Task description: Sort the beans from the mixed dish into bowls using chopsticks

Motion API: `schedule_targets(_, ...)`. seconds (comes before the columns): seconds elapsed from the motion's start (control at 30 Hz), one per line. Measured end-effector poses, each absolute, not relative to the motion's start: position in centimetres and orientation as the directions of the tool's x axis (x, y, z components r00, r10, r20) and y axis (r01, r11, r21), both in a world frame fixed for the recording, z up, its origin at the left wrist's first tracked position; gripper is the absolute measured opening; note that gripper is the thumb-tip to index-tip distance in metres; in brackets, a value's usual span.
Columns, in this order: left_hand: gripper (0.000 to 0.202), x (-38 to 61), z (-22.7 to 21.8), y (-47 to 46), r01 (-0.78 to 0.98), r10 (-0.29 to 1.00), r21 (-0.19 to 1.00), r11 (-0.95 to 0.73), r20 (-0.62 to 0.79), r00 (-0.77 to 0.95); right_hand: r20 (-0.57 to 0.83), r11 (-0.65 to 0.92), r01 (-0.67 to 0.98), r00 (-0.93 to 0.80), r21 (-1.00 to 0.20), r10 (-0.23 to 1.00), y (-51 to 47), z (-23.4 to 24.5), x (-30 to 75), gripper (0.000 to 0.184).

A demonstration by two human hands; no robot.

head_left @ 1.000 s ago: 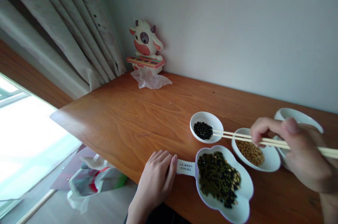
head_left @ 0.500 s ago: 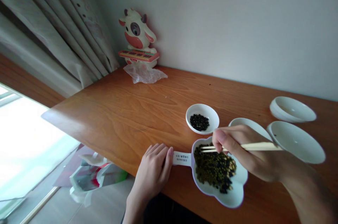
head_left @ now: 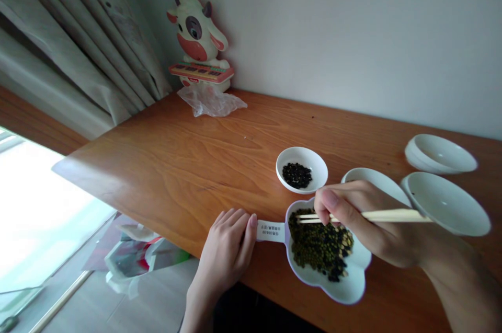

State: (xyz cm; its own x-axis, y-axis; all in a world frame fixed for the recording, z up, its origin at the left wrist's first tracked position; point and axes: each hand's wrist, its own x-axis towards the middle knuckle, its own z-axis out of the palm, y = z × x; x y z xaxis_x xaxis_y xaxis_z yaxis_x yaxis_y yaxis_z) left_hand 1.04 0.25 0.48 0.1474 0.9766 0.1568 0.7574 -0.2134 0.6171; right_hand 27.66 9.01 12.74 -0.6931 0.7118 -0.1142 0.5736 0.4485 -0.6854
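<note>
A purple-rimmed, cloud-shaped dish (head_left: 355, 287) with a labelled handle holds mixed beans (head_left: 319, 249): green, black and some pale yellow ones. My left hand (head_left: 227, 241) is closed around the end of that handle at the table's front edge. Above the dish, my right hand (head_left: 364, 223) grips a pair of chopsticks (head_left: 396, 216), their tips down among the beans at the dish's left side. Whether a bean sits between the tips is too small to tell. Just behind the dish stands a small white bowl (head_left: 319, 171) with black beans (head_left: 297, 175) in it.
To the right are more white bowls: one partly behind my right hand (head_left: 376, 179), a second (head_left: 451, 205) beside it, a third (head_left: 439, 152) farther back. A cow toy keyboard (head_left: 200, 45) and a crumpled plastic bag (head_left: 212, 102) sit at the wooden table's (head_left: 188, 160) back corner.
The view has shifted slightly, so the table and wall things sit a little higher in the picture. Both hands keep their holds, and the chopstick tips stay among the beans.
</note>
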Motion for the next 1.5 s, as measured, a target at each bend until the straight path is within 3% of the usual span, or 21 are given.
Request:
schedule_targets(0.33,0.036,1.0,0.3,0.0,0.760,0.976,0.613,-0.216,0.166,0.143,-0.050,0.449,0.576,-0.650,-0.682,0.758,9.1,13.8,28.3,0.059)
schedule_targets(0.53,0.035,1.1,0.4,0.1,0.758,0.976,0.616,-0.213,0.161,0.144,0.052,0.390,0.483,-0.576,-0.784,0.816,9.3,14.4,31.0,0.059)
schedule_targets(0.77,0.034,1.0,0.4,0.1,0.763,0.976,0.609,-0.215,0.162,0.145,-0.108,0.432,0.616,-0.646,-0.658,0.756,9.1,14.3,28.7,0.065)
schedule_targets(0.9,0.035,0.9,0.3,0.1,0.760,0.977,0.615,-0.211,0.161,0.142,-0.189,0.396,0.640,-0.650,-0.658,0.736,9.2,13.7,27.9,0.063)
schedule_targets(1.2,0.036,1.0,0.6,0.0,0.752,0.976,0.623,-0.215,0.161,0.145,-0.169,0.404,0.620,-0.660,-0.673,0.732,9.1,13.3,27.6,0.060)
schedule_targets(1.5,0.035,1.0,0.5,0.1,0.756,0.977,0.619,-0.213,0.159,0.146,-0.042,0.478,0.575,-0.667,-0.664,0.744,9.4,12.3,28.2,0.056)
